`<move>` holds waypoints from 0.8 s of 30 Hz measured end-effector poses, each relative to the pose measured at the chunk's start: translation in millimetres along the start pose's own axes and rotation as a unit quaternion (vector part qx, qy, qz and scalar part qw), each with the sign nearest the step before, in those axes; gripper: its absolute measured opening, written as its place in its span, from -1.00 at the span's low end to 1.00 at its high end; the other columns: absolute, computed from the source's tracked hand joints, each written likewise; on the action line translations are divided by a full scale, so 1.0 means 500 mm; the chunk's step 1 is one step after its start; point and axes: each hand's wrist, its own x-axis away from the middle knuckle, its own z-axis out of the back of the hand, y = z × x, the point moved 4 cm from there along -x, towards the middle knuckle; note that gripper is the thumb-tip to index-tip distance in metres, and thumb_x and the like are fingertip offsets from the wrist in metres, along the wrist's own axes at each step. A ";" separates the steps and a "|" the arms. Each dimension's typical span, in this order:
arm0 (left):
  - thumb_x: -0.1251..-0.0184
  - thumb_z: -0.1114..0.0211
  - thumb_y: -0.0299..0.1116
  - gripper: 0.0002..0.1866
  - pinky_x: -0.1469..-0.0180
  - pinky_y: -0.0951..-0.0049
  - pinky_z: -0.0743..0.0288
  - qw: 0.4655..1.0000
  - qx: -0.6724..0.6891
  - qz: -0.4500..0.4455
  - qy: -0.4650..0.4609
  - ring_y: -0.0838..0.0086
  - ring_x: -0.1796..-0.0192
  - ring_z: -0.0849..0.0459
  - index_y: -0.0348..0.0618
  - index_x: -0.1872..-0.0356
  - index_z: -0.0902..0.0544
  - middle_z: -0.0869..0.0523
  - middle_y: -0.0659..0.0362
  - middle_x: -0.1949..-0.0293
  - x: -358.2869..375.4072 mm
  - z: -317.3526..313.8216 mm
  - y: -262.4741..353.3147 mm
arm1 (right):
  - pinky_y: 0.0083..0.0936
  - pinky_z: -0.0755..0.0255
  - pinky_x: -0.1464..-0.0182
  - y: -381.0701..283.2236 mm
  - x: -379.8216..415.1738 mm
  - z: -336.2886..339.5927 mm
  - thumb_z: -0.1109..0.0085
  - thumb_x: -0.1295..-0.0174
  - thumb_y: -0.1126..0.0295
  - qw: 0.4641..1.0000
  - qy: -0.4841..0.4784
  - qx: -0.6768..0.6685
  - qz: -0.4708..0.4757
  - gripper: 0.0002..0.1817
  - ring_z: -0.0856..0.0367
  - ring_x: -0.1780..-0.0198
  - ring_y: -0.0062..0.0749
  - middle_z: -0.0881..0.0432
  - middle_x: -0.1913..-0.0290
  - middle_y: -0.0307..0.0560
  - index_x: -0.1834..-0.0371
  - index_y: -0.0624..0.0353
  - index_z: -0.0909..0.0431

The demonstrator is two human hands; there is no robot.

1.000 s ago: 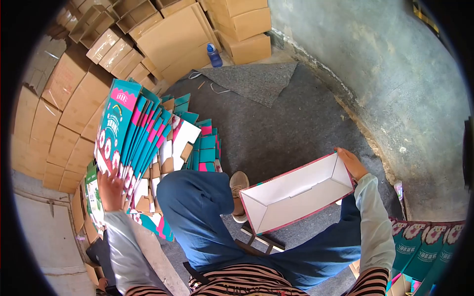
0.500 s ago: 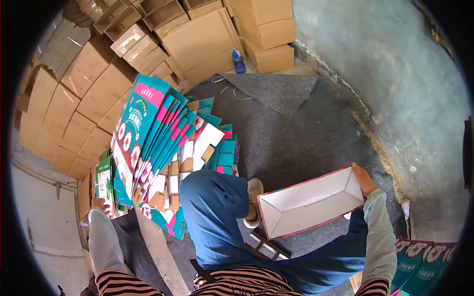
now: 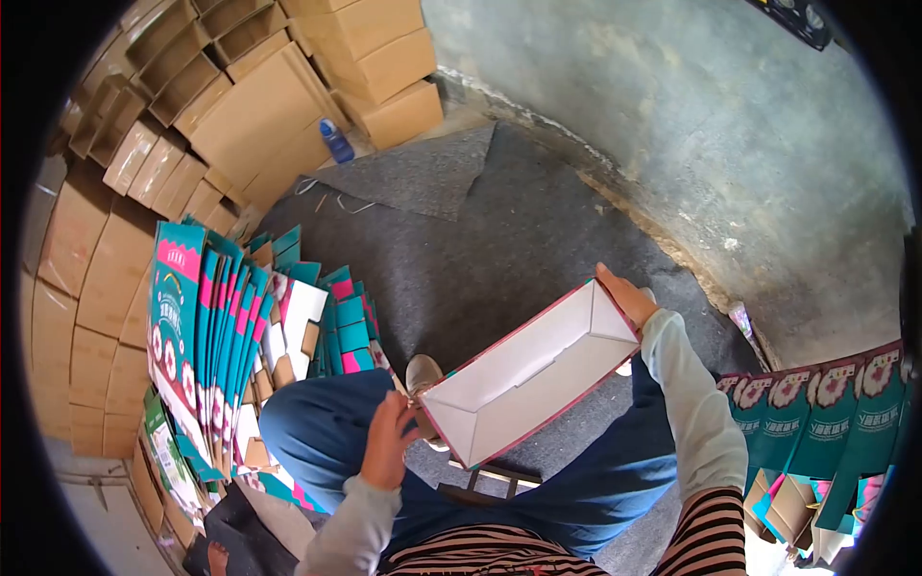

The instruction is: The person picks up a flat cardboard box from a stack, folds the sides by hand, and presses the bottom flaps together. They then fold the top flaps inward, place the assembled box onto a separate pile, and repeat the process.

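Observation:
An open cardboard box point(image 3: 538, 384) with a white inside and red edges lies tilted over my lap, its opening facing up at me. My right hand point(image 3: 626, 300) grips its far right end, thumb side at the rim. My left hand point(image 3: 387, 444) is beside the box's left end, fingers apart and holding nothing, fingertips close to the corner. To the left of my knee stands a fanned stack of flattened teal and pink printed cartons point(image 3: 206, 336), with white and brown flaps showing.
Brown cardboard boxes point(image 3: 259, 115) are piled along the left and back. A blue bottle point(image 3: 336, 142) stands by them near a grey cloth point(image 3: 413, 178). A concrete wall point(image 3: 672, 125) runs along the right. Teal printed boxes point(image 3: 816, 413) stand in a row at right. Below the box is a stool point(image 3: 495, 478).
My left hand has come from the carton stack at far left over to the box's left end. The box has tilted more upward to the right. My view has turned right.

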 end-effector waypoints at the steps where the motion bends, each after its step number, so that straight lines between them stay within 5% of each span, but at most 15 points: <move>1: -0.32 0.00 0.29 -0.20 -0.24 0.08 -0.34 0.992 0.079 0.091 -0.021 0.17 -0.20 -0.50 -0.19 -0.33 -0.31 -0.47 0.00 -0.23 -0.051 -0.007 -0.040 | -0.50 -0.27 -0.18 -0.008 0.004 0.000 0.23 -0.34 -0.28 1.000 0.001 -0.016 -0.016 -0.25 -0.52 -0.04 -0.37 -0.62 -0.02 -0.07 -0.15 0.22 -0.51; 2: -0.30 0.03 0.34 -0.17 -0.27 0.06 -0.31 0.970 0.155 0.185 -0.038 0.14 -0.21 -0.49 -0.18 -0.33 -0.32 -0.47 0.00 -0.23 -0.093 -0.010 -0.082 | -0.50 -0.26 -0.19 -0.008 0.011 -0.004 0.26 -0.34 -0.30 0.999 0.000 -0.033 -0.036 -0.23 -0.52 -0.04 -0.36 -0.62 -0.02 -0.07 -0.15 0.21 -0.52; 5: -0.18 0.10 0.49 -0.08 -0.30 0.04 -0.29 0.908 0.316 0.212 -0.173 0.13 -0.27 -0.45 -0.13 -0.29 -0.37 -0.49 0.02 -0.23 -0.190 -0.049 -0.172 | -0.50 -0.26 -0.20 -0.010 0.020 -0.013 0.34 -0.38 -0.27 0.990 -0.004 -0.083 -0.118 -0.25 -0.52 -0.05 -0.38 -0.60 -0.06 -0.09 -0.16 0.18 -0.52; 8: -0.19 0.07 0.46 -0.11 -0.25 0.06 -0.36 0.942 0.193 0.197 -0.192 0.12 -0.19 -0.53 -0.15 -0.25 -0.40 -0.57 0.02 -0.15 -0.246 -0.042 -0.219 | -0.49 -0.37 -0.11 0.027 -0.028 -0.026 0.28 -0.38 -0.25 0.991 -0.109 -0.062 -0.046 -0.33 -0.58 0.07 -0.42 -0.66 0.06 -0.12 0.03 0.12 -0.61; 11: -0.37 -0.04 0.12 -0.38 -0.18 0.18 -0.45 0.959 0.149 0.130 -0.205 0.17 -0.14 -0.58 -0.18 -0.22 -0.43 -0.62 0.01 -0.07 -0.269 -0.021 -0.249 | -0.51 -0.33 -0.19 0.042 -0.043 -0.027 0.31 -0.42 -0.19 0.995 -0.076 -0.063 -0.027 -0.34 -0.58 0.01 -0.40 -0.64 0.00 -0.09 -0.04 0.17 -0.58; 14: -0.41 -0.09 -0.16 -0.53 -0.21 0.25 -0.45 0.944 0.167 0.087 -0.270 0.25 -0.14 -0.58 -0.16 -0.25 -0.40 -0.63 0.05 -0.06 -0.290 0.011 -0.285 | -0.47 -0.27 -0.28 0.048 -0.038 0.006 0.28 -0.47 -0.06 0.995 -0.030 -0.028 0.088 -0.39 -0.50 -0.16 -0.40 -0.55 -0.15 -0.07 -0.30 0.23 -0.33; 15: -0.41 -0.09 -0.17 -0.53 -0.22 0.26 -0.43 0.942 0.191 0.121 -0.247 0.27 -0.15 -0.58 -0.15 -0.26 -0.39 -0.62 0.06 -0.07 -0.291 0.012 -0.284 | -0.44 -0.29 -0.30 -0.117 0.116 -0.025 0.21 -0.46 0.01 0.984 -0.069 -0.100 -0.131 -0.38 -0.43 -0.27 -0.36 -0.47 -0.24 0.00 -0.39 0.27 -0.17; 17: -0.42 -0.11 -0.18 -0.51 -0.28 0.26 -0.37 0.901 0.261 0.223 -0.267 0.30 -0.22 -0.51 -0.12 -0.30 -0.34 -0.52 0.14 -0.20 -0.189 -0.077 -0.109 | -0.40 -0.32 -0.30 -0.093 0.101 0.013 0.18 -0.45 0.00 0.965 -0.141 -0.220 0.013 -0.36 -0.42 -0.28 -0.30 -0.41 -0.29 0.05 -0.40 0.29 -0.15; 20: -0.44 -0.05 0.00 -0.41 -0.37 0.28 -0.17 0.951 0.106 -0.160 -0.242 0.32 -0.36 -0.32 -0.11 -0.36 -0.27 -0.38 0.12 -0.32 -0.199 -0.095 0.021 | -0.29 -0.28 -0.33 -0.109 0.148 0.063 0.16 -0.44 0.00 0.942 -0.122 -0.239 0.203 -0.37 -0.40 -0.29 -0.21 -0.34 -0.33 0.09 -0.37 0.28 -0.20; 21: -0.45 0.00 0.04 -0.39 -0.38 0.26 -0.15 0.953 0.110 -0.173 -0.222 0.31 -0.38 -0.29 -0.13 -0.36 -0.25 -0.35 0.11 -0.34 -0.184 -0.095 0.048 | -0.22 -0.23 -0.33 -0.105 0.149 0.071 0.20 -0.42 -0.10 0.941 -0.104 -0.206 0.248 -0.31 -0.36 -0.32 -0.19 -0.36 -0.32 0.06 -0.38 0.25 -0.21; 24: -0.46 0.13 0.16 -0.32 -0.40 0.22 -0.09 0.958 0.116 -0.192 -0.181 0.29 -0.42 -0.21 -0.16 -0.38 -0.21 -0.28 0.12 -0.38 -0.165 -0.093 0.085 | -0.17 -0.17 -0.33 -0.072 0.146 0.080 0.24 -0.37 -0.23 0.972 -0.018 -0.142 0.185 -0.22 -0.30 -0.36 -0.19 -0.35 -0.34 0.04 -0.41 0.20 -0.18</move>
